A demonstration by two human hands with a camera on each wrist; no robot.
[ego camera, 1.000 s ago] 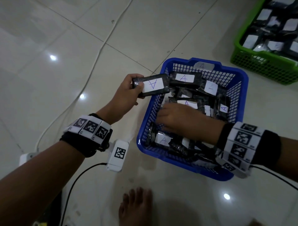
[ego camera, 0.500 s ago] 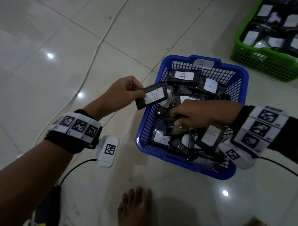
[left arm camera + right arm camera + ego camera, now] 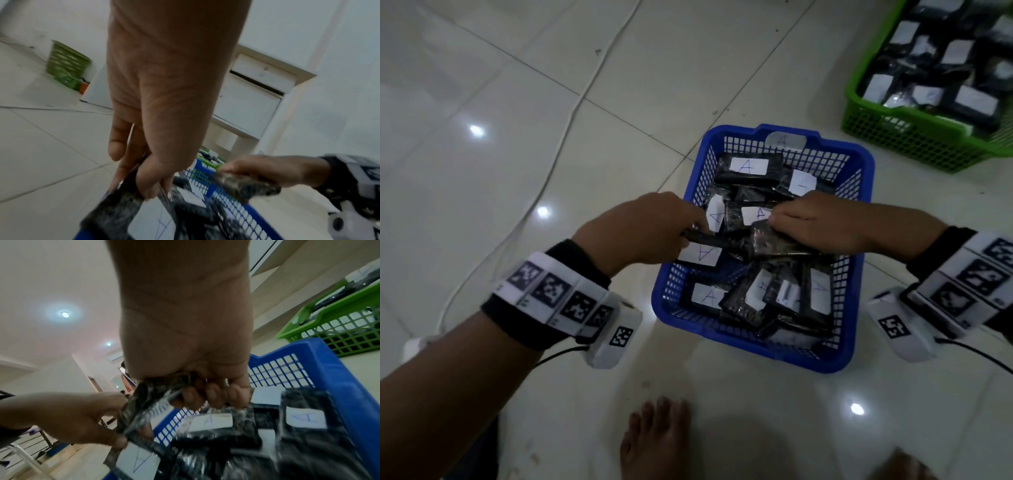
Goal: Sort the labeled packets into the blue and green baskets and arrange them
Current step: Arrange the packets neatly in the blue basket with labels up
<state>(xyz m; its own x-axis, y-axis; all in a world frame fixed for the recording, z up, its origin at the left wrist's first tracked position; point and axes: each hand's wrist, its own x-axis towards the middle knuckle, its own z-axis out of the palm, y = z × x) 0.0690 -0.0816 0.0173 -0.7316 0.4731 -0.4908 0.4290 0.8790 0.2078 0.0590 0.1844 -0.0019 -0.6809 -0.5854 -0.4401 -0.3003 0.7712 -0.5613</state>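
The blue basket [image 3: 859,205] holds several black packets with white "A" labels, lying at mixed angles. My left hand [image 3: 688,236] pinches one black packet [image 3: 700,253] by its edge over the basket's left rim, its "A" label facing up. My right hand [image 3: 774,219] grips another black packet [image 3: 777,245] above the middle of the basket, with no label showing. The two held packets nearly touch. In the right wrist view my right hand's fingers [image 3: 213,397] curl round its packet [image 3: 152,395], and the left hand's labelled packet [image 3: 137,462] hangs below. The green basket [image 3: 914,144], full of labelled packets, stands at the back right.
A white cable [image 3: 571,113] runs across the tiled floor on the left to a white plug block [image 3: 414,346]. My bare foot [image 3: 654,438] is just in front of the blue basket. A white cabinet [image 3: 257,100] stands behind the baskets.
My left hand has brought its "A" packet down and right over the basket's rim. My right hand has lifted a packet out of the pile, up toward the left hand.
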